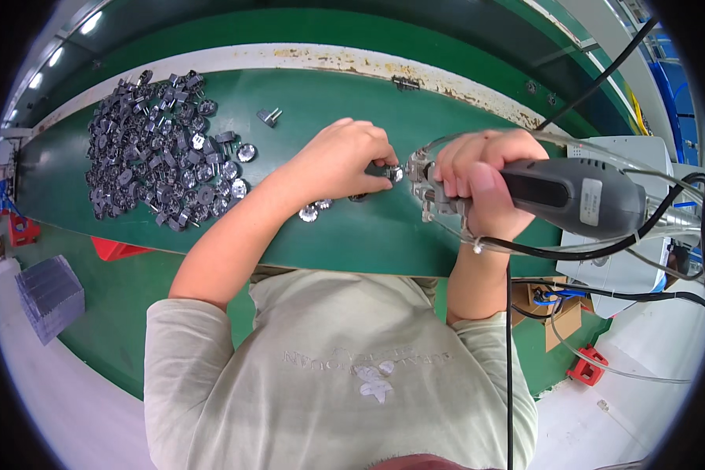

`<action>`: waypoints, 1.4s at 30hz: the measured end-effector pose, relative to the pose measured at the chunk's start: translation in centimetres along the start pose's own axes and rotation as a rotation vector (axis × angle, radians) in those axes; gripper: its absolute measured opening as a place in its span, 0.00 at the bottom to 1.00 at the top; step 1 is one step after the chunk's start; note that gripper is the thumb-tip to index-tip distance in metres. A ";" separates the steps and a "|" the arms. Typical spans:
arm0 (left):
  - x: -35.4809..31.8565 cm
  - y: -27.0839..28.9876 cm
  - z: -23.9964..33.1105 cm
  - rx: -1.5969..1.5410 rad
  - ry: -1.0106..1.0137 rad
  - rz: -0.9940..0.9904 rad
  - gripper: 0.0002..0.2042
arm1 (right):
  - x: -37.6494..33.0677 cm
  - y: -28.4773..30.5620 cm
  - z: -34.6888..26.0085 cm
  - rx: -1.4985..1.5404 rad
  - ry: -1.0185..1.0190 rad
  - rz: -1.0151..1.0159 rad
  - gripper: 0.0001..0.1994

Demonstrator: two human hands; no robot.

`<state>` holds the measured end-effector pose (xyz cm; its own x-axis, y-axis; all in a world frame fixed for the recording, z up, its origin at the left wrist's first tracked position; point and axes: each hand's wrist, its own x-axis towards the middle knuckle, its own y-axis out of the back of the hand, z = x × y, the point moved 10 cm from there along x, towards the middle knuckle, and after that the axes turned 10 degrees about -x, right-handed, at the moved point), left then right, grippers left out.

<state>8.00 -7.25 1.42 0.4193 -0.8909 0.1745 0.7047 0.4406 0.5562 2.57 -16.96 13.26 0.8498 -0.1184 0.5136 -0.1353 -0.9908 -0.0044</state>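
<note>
My left hand (338,160) pinches a small round black part with a clear, shiny face (395,173) between thumb and fingers, just above the green bench (352,243). My right hand (484,178) is wrapped round a grey powered screwdriver (576,194), held sideways. Its metal and clear nose (424,178) points left and sits close to the part; whether the two touch I cannot tell. Under my left wrist lie a few similar round parts (309,212). A large heap of black parts (160,149) covers the bench's left side, and one pronged part (269,117) lies apart.
Black cables and clear tubes (556,247) run from the screwdriver to the right. Beyond my right arm stands a white machine (611,270). A worn white ledge (290,56) lines the bench's far edge. A grey bin (51,298) is at lower left.
</note>
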 end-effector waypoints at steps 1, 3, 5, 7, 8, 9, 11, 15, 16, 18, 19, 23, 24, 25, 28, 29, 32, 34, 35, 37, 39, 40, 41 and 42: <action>0.2 0.3 0.0 0.018 -0.002 -0.001 0.13 | 0.0 -0.3 -0.1 -0.023 -0.015 -0.002 0.11; -0.1 0.0 0.1 0.039 0.009 -0.018 0.13 | -0.5 -1.1 -0.4 -0.192 -0.008 -0.035 0.11; 0.0 0.1 0.1 0.067 0.017 -0.034 0.13 | -0.2 -1.9 -0.7 -0.295 0.081 -0.111 0.12; 0.2 0.4 0.3 0.061 0.023 -0.029 0.13 | 0.1 -2.3 -0.9 -0.300 0.122 -0.123 0.14; 0.2 0.3 0.3 0.053 0.016 -0.021 0.13 | -0.1 -1.8 -0.5 -0.217 0.063 -0.078 0.14; 0.2 0.3 0.2 0.045 0.010 -0.013 0.13 | 0.0 -1.4 0.0 -0.135 0.004 -0.033 0.15; 0.2 0.1 -0.4 -0.016 0.022 -0.018 0.11 | 0.4 0.1 -1.2 0.147 0.009 0.024 0.15; -0.2 0.1 -0.3 -0.020 0.030 -0.017 0.14 | 0.3 1.1 -4.4 0.159 0.106 0.034 0.14; -0.2 0.2 -0.1 -0.006 0.024 -0.020 0.14 | 0.2 1.0 -4.8 0.143 0.122 0.022 0.14; -0.2 0.3 0.1 0.009 0.010 -0.036 0.15 | 0.0 0.5 -4.2 0.147 0.110 0.035 0.14; -0.3 0.2 0.2 0.016 0.006 -0.046 0.15 | -0.3 0.2 -3.7 0.151 0.101 0.043 0.14; -0.2 0.0 0.0 0.007 0.002 -0.052 0.14 | -0.4 0.1 -1.5 0.175 0.037 0.025 0.13; -0.3 0.0 0.0 0.005 0.000 -0.049 0.14 | -0.5 0.1 -1.2 0.186 0.041 0.018 0.12; -0.3 0.0 -0.1 0.004 -0.002 -0.043 0.14 | -0.5 -0.1 -1.2 0.146 0.035 0.007 0.10; -0.3 0.0 -0.2 0.001 0.001 -0.043 0.14 | -0.4 -0.6 -1.3 0.067 0.027 -0.016 0.08; -0.3 0.0 -0.1 0.000 -0.001 -0.041 0.14 | -0.4 -0.7 -1.3 0.070 0.031 -0.018 0.08; -0.3 0.0 0.0 0.006 -0.005 -0.040 0.14 | -0.5 -0.9 -1.4 0.067 0.027 -0.020 0.09; -0.3 -0.1 -0.1 0.013 -0.004 -0.042 0.14 | -0.4 -1.0 -1.3 0.065 0.020 -0.014 0.09; -0.3 -0.1 -0.2 0.010 -0.002 -0.044 0.14 | -0.4 -1.1 -1.2 0.067 0.018 -0.008 0.10; -0.2 0.0 -0.2 0.002 0.001 -0.049 0.13 | -0.4 -1.1 -1.1 0.092 0.027 -0.008 0.10; -0.2 0.0 -0.2 0.005 0.004 -0.051 0.13 | -0.5 -1.0 -0.9 0.125 0.045 -0.019 0.12; -0.2 -0.1 -0.2 0.005 0.006 -0.050 0.13 | -0.5 -1.1 -0.9 0.133 0.051 -0.026 0.13; -0.2 -0.1 -0.2 0.007 0.005 -0.051 0.13 | -0.5 -1.1 -0.9 0.127 0.053 -0.034 0.13; -0.2 0.0 -0.1 0.009 0.005 -0.051 0.13 | -0.5 -1.2 -0.9 0.122 0.053 -0.038 0.13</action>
<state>7.96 -7.06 1.24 0.3860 -0.9116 0.1415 0.7202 0.3936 0.5713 1.84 -15.65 13.80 0.8249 -0.0799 0.5597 -0.0374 -0.9955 -0.0869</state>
